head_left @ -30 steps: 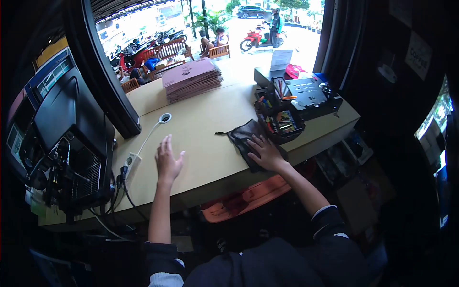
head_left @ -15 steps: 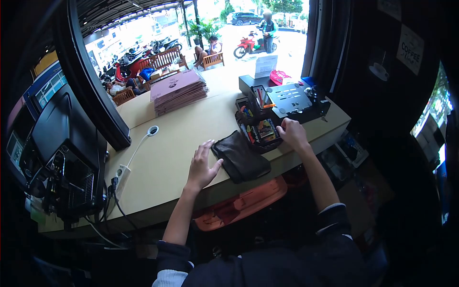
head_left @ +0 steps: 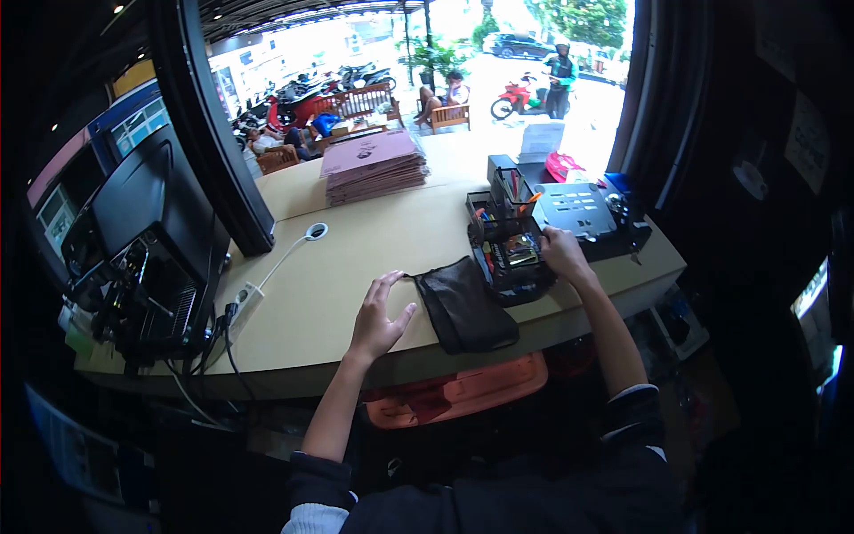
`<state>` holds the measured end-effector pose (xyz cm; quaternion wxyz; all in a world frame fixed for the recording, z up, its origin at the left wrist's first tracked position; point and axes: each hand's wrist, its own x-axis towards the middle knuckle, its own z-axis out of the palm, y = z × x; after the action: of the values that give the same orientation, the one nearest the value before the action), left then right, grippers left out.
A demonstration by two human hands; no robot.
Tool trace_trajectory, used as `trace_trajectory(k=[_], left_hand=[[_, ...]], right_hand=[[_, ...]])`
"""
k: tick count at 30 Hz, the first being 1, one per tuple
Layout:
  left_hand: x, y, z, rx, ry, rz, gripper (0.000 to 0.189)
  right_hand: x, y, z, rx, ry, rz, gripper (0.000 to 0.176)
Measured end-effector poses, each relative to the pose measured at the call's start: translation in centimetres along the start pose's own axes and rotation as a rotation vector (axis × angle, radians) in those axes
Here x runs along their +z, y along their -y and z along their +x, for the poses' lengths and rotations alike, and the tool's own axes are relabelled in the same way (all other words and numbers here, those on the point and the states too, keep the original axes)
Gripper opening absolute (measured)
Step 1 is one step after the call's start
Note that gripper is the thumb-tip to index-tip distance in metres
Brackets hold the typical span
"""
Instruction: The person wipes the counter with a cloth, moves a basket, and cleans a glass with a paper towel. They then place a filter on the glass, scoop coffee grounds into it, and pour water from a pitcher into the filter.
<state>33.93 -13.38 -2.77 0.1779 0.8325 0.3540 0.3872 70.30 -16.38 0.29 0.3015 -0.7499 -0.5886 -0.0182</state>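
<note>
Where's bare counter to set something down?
Mid-counter, between pink stack, cable hole, left hand and black pouch. Also between power strip and left hand. Crowded: right end, with organizer, slotted metal plate and right hand.

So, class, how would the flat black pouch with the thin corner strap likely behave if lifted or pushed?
The flat black pouch would probably sag, since its sides look soft and slightly wavy. It seems light, lying thin and flat. Its near end reaches the front edge of the pale wooden counter, so pulling it nearer might make it slip off.
</note>
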Motion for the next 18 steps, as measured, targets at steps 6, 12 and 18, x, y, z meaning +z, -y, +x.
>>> trace_trajectory(k=[6,12,18], left_hand=[[-2.2,3.8,-1.5,-0.109,-0.007,0.061,0.052],[-7.7,11.7,-2.1,-0.262,0.097,0.195,0.054],[-13.0,20.5,-3.9,-0.441,0.231,0.389,0.056]], right_hand=[[-0.2,4.4,2.4,-0.112,0.072,0.085,0.02],[4.3,12.0,7.6,-0.35,0.103,0.099,0.02],[15.2,19.8,16.5,-0.462,0.321,0.138,0.018]])
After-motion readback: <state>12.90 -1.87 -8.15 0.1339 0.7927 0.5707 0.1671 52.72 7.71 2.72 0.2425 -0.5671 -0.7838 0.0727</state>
